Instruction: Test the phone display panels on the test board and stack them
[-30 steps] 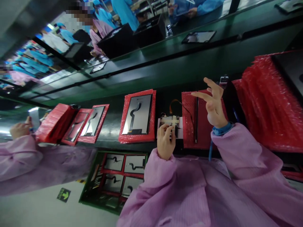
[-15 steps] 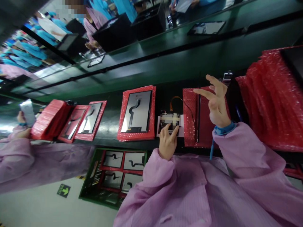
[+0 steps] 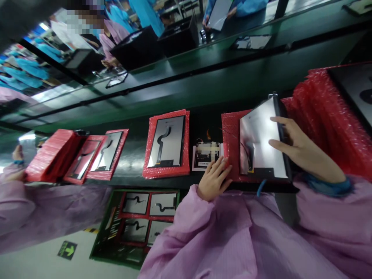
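Tilting by its right edge in my right grip (image 3: pixel 305 149), closed on it, the display panel (image 3: pixel 260 130) stands over the red bubble wrap (image 3: pixel 228 164). My left grip (image 3: pixel 213 180) is spread wide near the circuit assembly (image 3: pixel 206 149). Farther left, a second panel (image 3: pixel 173 137) rests on red padding (image 3: pixel 147 149) atop the dark surface (image 3: pixel 133 155), above a green crate (image 3: pixel 99 240).

Silver panel (image 3: pixel 261 131) tilted over red bubble wrap (image 3: pixel 230 133)

The panel is gripped at its raised right edge, its silvery back exposed. Left of the wrap, a small, dark, pale-taped circuit board (image 3: pixel 202 155) is laid flat.
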Available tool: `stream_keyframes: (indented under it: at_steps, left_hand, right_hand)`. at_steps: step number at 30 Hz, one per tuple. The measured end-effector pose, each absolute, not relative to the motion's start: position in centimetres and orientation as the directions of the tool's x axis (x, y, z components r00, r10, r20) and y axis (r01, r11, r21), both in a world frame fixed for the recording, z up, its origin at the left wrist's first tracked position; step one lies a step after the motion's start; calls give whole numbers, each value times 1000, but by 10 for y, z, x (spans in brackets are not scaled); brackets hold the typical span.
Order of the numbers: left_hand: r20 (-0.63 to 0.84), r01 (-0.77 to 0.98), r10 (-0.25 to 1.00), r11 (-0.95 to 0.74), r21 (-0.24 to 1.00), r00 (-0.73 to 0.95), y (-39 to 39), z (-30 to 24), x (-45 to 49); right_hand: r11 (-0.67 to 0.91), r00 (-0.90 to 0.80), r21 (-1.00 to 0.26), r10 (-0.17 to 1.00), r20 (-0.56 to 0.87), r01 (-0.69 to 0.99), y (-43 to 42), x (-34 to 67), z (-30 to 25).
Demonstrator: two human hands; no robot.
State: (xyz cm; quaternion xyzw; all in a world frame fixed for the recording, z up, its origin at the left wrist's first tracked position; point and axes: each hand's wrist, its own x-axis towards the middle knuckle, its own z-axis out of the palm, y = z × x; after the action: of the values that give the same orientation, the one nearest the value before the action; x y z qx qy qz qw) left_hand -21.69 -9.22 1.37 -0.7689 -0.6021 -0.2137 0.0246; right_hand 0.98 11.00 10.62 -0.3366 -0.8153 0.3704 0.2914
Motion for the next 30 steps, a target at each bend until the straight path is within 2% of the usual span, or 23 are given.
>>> stream_keyframes:
  at_steps: [2,4,5,7,12,15,16,18,20,21,24,26,28,30]
  left_hand:
    - [290,933,940,-257,251,181,-91,13,-216]
    - [261,926,951,-242,291,167,-90,13,-216]
    - [258,920,952,-241,307,164,-90,13,-216]
    - [264,913,952,-239,332,153,-90,12,-216]
    - [313,911,937,-257,324,153,-90,12,-217]
    - [310,927,931,-275,256,190,-90,11,-217]
    - [307,932,932,-272,239,193,-90,10,-217]
    - [310,938,932,-264,224,188,-90,10,-216]
    - [313,939,931,-264,222,187,-90,12,-216]
    - [313,937,930,-271,223,194,-89,16,-216]
    - [346,913,908,-328,241,235,-79,35,-223]
    - [435,897,873,-356,261,220,-63,54,-233]
    - [540,908,831,-320,271,131,-39,72,-245]
    - [594,936,803,-234,261,35,-12,83,-257]
  right_hand:
    - [292,-569,-904,820,69,312,110,26,102]
    - [89,-532,-971,845,-45,222,110,33,96]
    - [26,-520,-984,851,-71,177,111,34,92]
    - [-2,-523,-993,850,-63,116,114,29,80]
    - [153,-598,-977,801,34,149,132,11,42]
    - [261,-510,-906,858,60,332,135,9,33]
    - [327,-467,-838,879,100,436,133,10,36]
    - [469,-439,-626,872,216,623,123,15,48]
    - [593,-518,-440,805,291,674,109,18,69]
    - [647,-575,-400,762,299,649,103,18,80]
    - [757,-721,-422,632,282,499,95,2,104]
    - [793,-768,-451,566,300,409,103,-22,108]
    - [792,-786,-503,538,306,346,117,-52,103]
    - [712,-829,-630,527,188,310,132,-77,92]
